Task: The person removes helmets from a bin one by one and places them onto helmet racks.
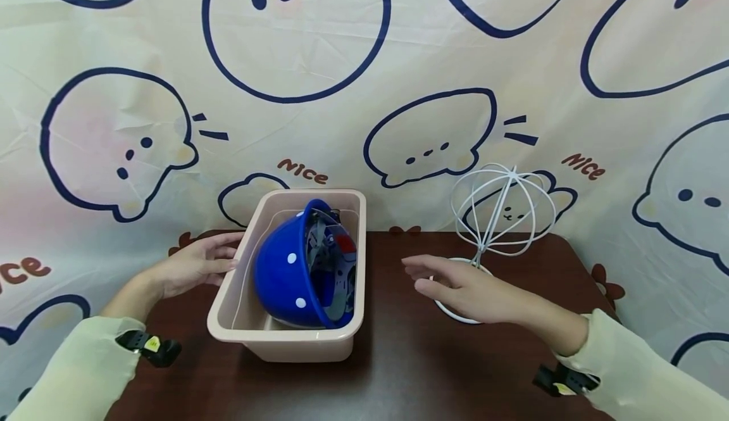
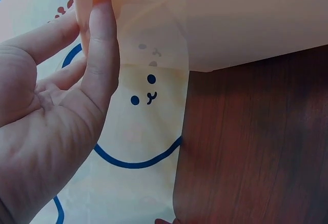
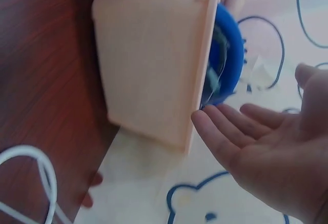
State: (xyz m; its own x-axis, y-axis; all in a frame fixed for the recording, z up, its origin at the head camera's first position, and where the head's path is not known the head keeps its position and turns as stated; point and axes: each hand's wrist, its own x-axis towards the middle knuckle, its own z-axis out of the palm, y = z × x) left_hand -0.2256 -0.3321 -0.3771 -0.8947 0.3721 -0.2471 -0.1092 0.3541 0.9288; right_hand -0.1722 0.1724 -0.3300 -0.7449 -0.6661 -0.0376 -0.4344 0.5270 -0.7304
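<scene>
A beige plastic bin (image 1: 296, 345) stands on the dark table, and inside it a blue safety helmet (image 1: 281, 275) with white dots lies on its side, its inner straps facing right. My left hand (image 1: 196, 264) touches the bin's left rim with extended fingers; the left wrist view shows the fingertips (image 2: 102, 8) against the rim. Off to the bin's right, my right hand (image 1: 464, 285) hovers over the table with relaxed fingers and nothing in them. Behind it rises a white wire stand (image 1: 507, 218) with a round cage top, its ring base partly hidden by that hand.
A brown wooden table (image 1: 398, 370) carries the bin and the stand. Close behind it hangs a pale cloth backdrop (image 1: 342, 136) with blue cartoon outlines. In the right wrist view, part of the white wire base (image 3: 48, 178) shows at lower left.
</scene>
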